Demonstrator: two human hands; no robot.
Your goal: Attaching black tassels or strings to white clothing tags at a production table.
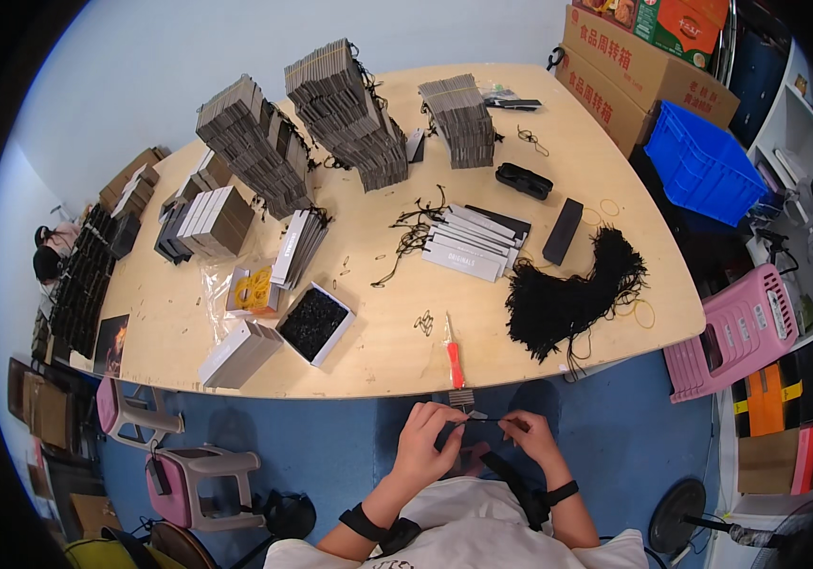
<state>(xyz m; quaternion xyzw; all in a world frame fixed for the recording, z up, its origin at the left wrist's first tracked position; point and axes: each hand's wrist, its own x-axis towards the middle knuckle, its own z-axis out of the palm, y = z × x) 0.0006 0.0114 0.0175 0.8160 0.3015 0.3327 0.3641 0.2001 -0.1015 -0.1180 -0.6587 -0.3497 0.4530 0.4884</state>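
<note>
Black cord (488,418), thin and hard to make out, stretched between both hands just below the near edge of the table (378,365). Left hand (425,438) curled narrow, fingertips pinched on one end of the cord together with a small dark tag (452,434), too small to tell apart cleanly. Right hand (527,434) likewise closed to a pinch on the other end, wrist banded in black. Both held over the lap, above the blue floor (349,446), well apart from the stock on the table.

Red-handled tool (454,360) lying near the table edge straight ahead of the hands, within easy reach. Loose heap of black cords (567,289) to the right of it, yellow rubber bands (641,311) just beside the heap. Fanned grey cards (471,245) further in, with stray cords across them. White box of small black parts (314,322) to the left, beside a bag of yellow rubber bands (253,289). Tall stacks of brown-edged tags (349,114) along the far side.

Judged from the pinch: best done with the cord kept taut and short between the fingertips, so that the end stayed stiff enough to be guided. Tag held steady in the left, only the right moved. Worth raising the work nearer the table for better light, since the cord blended into dark clothing below.
</note>
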